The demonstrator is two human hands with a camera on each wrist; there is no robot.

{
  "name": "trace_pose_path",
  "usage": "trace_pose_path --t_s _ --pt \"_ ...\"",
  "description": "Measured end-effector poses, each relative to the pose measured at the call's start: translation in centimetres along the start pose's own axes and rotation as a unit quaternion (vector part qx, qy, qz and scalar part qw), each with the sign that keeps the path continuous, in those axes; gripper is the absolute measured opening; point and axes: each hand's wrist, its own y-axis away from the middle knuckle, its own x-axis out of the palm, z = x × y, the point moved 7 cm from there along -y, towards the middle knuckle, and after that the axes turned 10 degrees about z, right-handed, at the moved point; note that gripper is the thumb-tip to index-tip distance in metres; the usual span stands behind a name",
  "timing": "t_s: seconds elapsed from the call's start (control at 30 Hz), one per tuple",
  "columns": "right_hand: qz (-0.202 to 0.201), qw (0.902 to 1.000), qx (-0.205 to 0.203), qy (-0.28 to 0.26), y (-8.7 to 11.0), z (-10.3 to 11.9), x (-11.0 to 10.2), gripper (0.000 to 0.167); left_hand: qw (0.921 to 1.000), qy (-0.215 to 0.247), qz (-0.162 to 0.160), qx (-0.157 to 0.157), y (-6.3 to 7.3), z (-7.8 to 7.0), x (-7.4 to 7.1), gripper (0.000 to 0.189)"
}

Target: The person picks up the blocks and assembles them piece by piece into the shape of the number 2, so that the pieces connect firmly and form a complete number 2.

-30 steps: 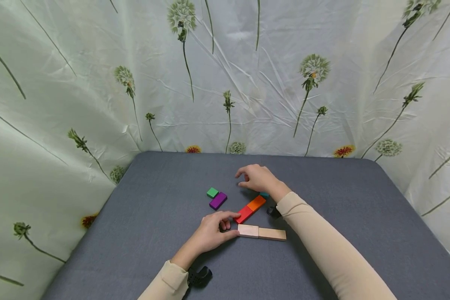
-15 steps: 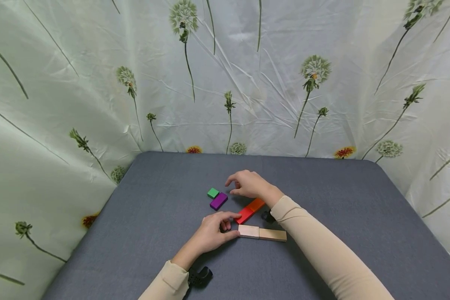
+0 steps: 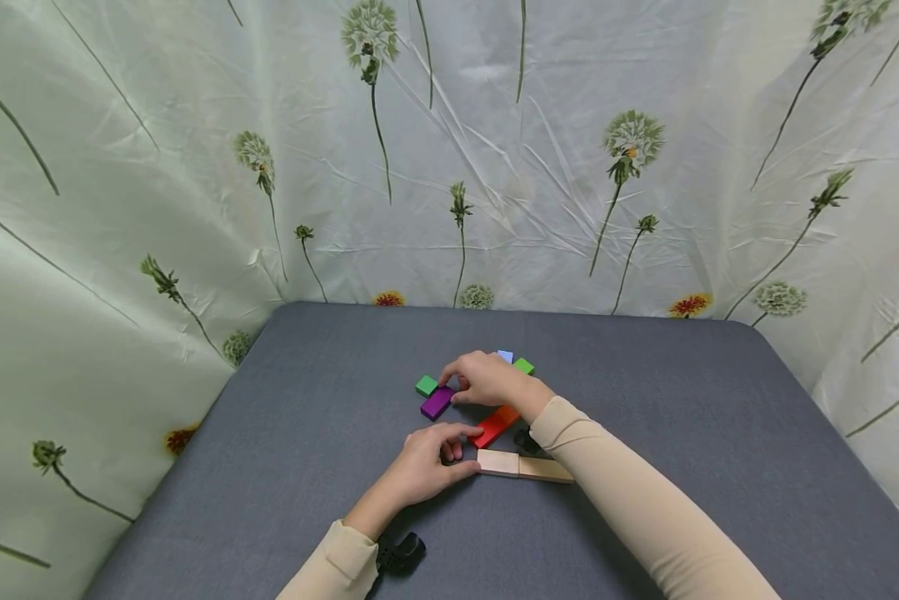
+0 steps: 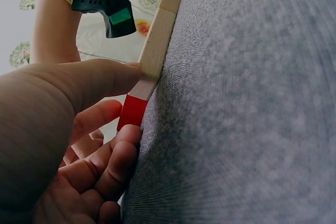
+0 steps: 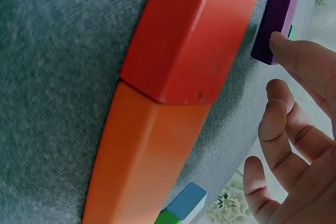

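My left hand [image 3: 425, 467] rests at the corner where a red block [image 3: 489, 429] and a pale wooden block [image 3: 497, 462] meet. Its index fingertip touches the red block, and its thumb [image 4: 113, 80] lies against the pale wooden one. My right hand [image 3: 490, 379] is at the far end of a purple block [image 3: 436, 404], thumb and fingers apart. In the right wrist view the thumb tip [image 5: 278, 43] overlaps the purple block [image 5: 275, 19]; I cannot tell whether it touches. An orange block [image 5: 144, 150] adjoins the red one end to end.
A green block [image 3: 427, 385] lies beside the purple one. Light-green [image 3: 524, 366] and blue [image 3: 505, 356] blocks lie beyond my right wrist. A second wooden block [image 3: 545, 469] continues the pale one. The grey table [image 3: 329, 358] meets a flowered curtain [image 3: 554, 208].
My right hand has moved left and toward me, reaching the purple block, and the light-green and blue blocks now show behind it. My left hand has stayed in place.
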Motion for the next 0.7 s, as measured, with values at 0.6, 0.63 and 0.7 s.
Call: trace_pose_path --t_s 0.6,0.63,0.7 --pt "-0.014 0.9997 0.015 0.014 0.01 -0.46 0.01 0.025 1.0 -0.004 -0.003 -0.001 -0.03 -0.09 0.01 0.039" --pt "-0.015 0.9996 0.017 0.014 0.04 -0.55 -0.02 0.025 1.0 -0.004 -0.003 -0.001 -0.04 -0.07 0.02 0.039" --pt "-0.018 0.9995 0.023 0.013 0.07 -0.76 -0.1 0.025 1.0 -0.004 -0.004 -0.001 -0.06 -0.07 0.02 0.04"
